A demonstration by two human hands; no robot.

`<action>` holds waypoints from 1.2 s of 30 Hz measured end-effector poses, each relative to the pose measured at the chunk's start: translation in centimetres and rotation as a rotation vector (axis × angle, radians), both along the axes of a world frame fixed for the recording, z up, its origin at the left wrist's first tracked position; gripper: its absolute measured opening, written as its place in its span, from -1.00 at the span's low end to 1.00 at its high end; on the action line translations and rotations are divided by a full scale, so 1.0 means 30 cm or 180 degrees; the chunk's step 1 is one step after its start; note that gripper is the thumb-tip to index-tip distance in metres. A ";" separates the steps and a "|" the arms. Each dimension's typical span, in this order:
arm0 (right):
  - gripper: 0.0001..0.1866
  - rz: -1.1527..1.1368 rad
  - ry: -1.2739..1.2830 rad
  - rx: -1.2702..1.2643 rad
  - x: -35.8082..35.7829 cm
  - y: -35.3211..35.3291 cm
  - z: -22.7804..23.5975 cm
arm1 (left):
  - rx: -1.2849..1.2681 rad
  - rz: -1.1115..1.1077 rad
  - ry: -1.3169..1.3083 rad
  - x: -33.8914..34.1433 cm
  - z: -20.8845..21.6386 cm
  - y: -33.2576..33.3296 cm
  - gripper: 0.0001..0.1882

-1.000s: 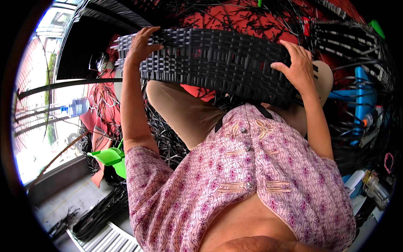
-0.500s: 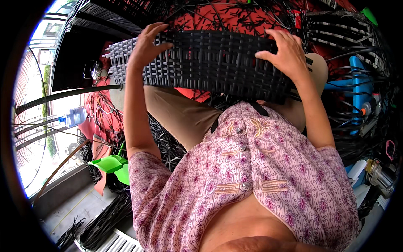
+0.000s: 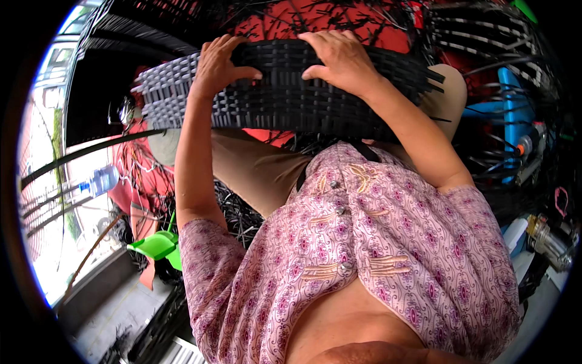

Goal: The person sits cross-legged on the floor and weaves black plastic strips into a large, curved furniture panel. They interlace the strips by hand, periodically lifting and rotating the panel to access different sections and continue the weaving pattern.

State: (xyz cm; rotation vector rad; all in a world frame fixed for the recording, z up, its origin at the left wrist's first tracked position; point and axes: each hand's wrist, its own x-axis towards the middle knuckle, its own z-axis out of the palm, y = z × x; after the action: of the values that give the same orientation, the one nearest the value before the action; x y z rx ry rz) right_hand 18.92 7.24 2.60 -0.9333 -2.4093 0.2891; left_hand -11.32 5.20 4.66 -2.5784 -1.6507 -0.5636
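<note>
Across my lap lies a long black woven panel (image 3: 279, 97) of flat plastic strips, with loose strip ends sticking out at its left and right ends. My left hand (image 3: 217, 70) grips the panel's far edge left of the middle. Its fingers go over the edge and the thumb lies on the near face. My right hand (image 3: 341, 65) holds the same edge right of the middle in a like way, thumb toward the left hand. The fingertips behind the edge are partly hidden.
Cut black strips lie on a red surface (image 3: 376, 24) beyond the panel. At right stand a blue plastic piece (image 3: 515, 115) and bundles of strips. A green dustpan (image 3: 154, 244), a clear blue-tinted bottle (image 3: 104, 180) and a dark rod (image 3: 85, 155) are at left.
My right hand has moved left along the panel's far edge, closer to my left hand. The panel's left end now appears slightly further left in the view.
</note>
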 end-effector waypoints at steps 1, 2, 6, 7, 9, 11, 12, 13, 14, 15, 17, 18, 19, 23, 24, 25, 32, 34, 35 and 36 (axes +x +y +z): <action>-0.23 -0.0019 -0.0159 -0.0031 -0.011 0.005 0.008 | -0.0098 0.0044 0.0041 -0.013 0.003 0.002 -0.20; -0.24 0.0001 -0.0178 0.0059 -0.013 0.009 0.006 | -0.0188 0.0053 0.0057 -0.016 0.003 0.006 -0.20; -0.29 -0.0119 -0.0197 0.0095 -0.018 0.014 -0.009 | -0.0156 0.0099 -0.0135 0.001 0.001 0.009 -0.21; -0.26 -0.0161 -0.0339 -0.0061 -0.013 0.013 -0.004 | -0.0216 0.0120 -0.0159 0.016 0.007 0.013 -0.21; -0.21 -0.0161 -0.0111 0.0102 0.004 0.006 -0.014 | -0.0402 0.0235 -0.0085 0.016 0.017 0.011 -0.21; -0.10 -0.0214 -0.0087 -0.0038 0.050 -0.012 0.034 | -0.0564 0.0231 -0.0114 0.009 0.020 0.011 -0.21; -0.07 -0.0363 -0.0047 0.0131 0.094 -0.020 0.062 | -0.0644 0.0278 -0.0120 -0.006 0.026 -0.002 -0.22; -0.06 -0.0457 0.0061 0.0183 0.157 -0.020 0.072 | -0.1013 0.0396 -0.0227 -0.034 0.039 -0.003 -0.28; -0.06 -0.0594 0.0151 0.0254 0.236 -0.016 0.080 | -0.0753 0.0282 -0.0363 -0.012 0.051 0.003 -0.31; -0.06 -0.0828 -0.0025 0.0228 0.321 -0.020 0.090 | -0.0507 0.0144 -0.0516 0.035 0.059 0.014 -0.33; -0.11 -0.1142 -0.0152 0.0003 0.476 -0.034 0.093 | -0.0220 -0.0181 -0.0797 0.166 0.089 0.033 -0.40; -0.15 -0.1253 -0.0122 -0.0190 0.544 -0.042 0.093 | -0.0237 -0.0208 -0.0715 0.256 0.102 0.035 -0.42; -0.24 -0.1431 0.0157 -0.0786 0.589 -0.048 0.082 | -0.0375 -0.0299 -0.0832 0.338 0.096 0.039 -0.41; -0.39 -0.0792 0.1572 -0.1905 0.634 -0.019 -0.049 | -0.0389 -0.0581 -0.0625 0.569 0.045 0.051 -0.35; -0.42 -0.0680 0.1792 -0.1986 0.619 -0.021 -0.061 | -0.0466 -0.0533 -0.0551 0.615 0.035 0.052 -0.34; -0.45 -0.0566 0.2010 -0.2064 0.611 -0.019 -0.066 | -0.0329 -0.0533 -0.0491 0.651 0.030 0.053 -0.35; -0.60 -0.0759 0.1776 -0.1702 0.619 -0.011 -0.080 | -0.0214 -0.0485 -0.0690 0.742 -0.008 0.076 -0.57; -0.60 -0.0794 0.1711 -0.1424 0.614 -0.010 -0.066 | -0.0205 -0.0495 -0.0717 0.741 -0.021 0.086 -0.58; -0.59 -0.0783 0.1673 -0.1291 0.611 -0.001 -0.069 | -0.0024 -0.0521 -0.0627 0.742 -0.024 0.091 -0.61; -0.59 -0.0769 0.1634 -0.1159 0.606 -0.001 -0.069 | -0.0109 -0.0496 -0.0692 0.741 -0.023 0.091 -0.61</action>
State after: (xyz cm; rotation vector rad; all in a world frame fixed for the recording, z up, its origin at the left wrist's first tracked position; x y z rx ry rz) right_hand 37.10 7.20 0.52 -1.1314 -1.7858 0.7892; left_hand 10.91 7.92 3.97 -2.7745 -1.5336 -0.8600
